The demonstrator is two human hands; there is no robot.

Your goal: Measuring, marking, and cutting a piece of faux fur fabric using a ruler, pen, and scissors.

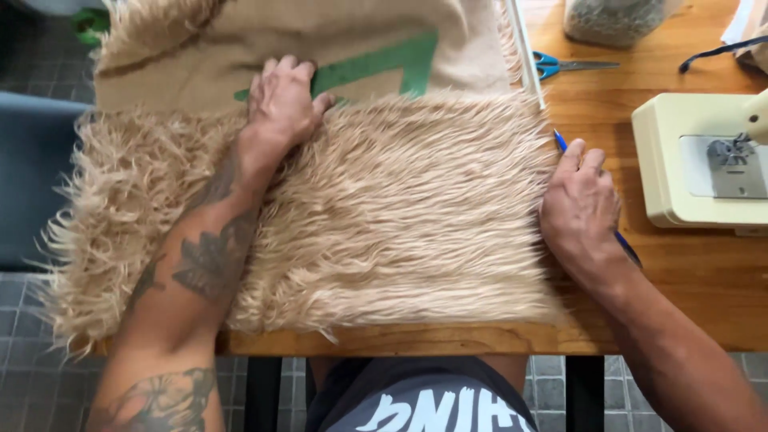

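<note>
Two hands are on the long-pile tan fur fabric (400, 216), and I read the step as flattening and squaring it on the wooden counter (688, 280). My left hand (282, 104) presses flat at about eleven o'clock of the pile, fingers (276, 76) slightly spread and reaching onto the plain backing (240, 48) with its green shape (392, 64); they close on nothing. My right hand (580, 204) sits at the three o'clock edge with a blue pen (560, 142) running beneath it. Its fingers lie close together, though whether they actually pinch the pen I cannot tell.

To do this well I would keep the left palm as a steady anchor and let the right feel for the true fabric edge under the fur (the pile hides it). Smoothing with the nap's lay avoids bunching. The nine o'clock side overhangs the counter, so its weight may drag. Blue-handled scissors (560, 64) lie at one o'clock, and a cream sewing machine (696, 160) at three.
</note>
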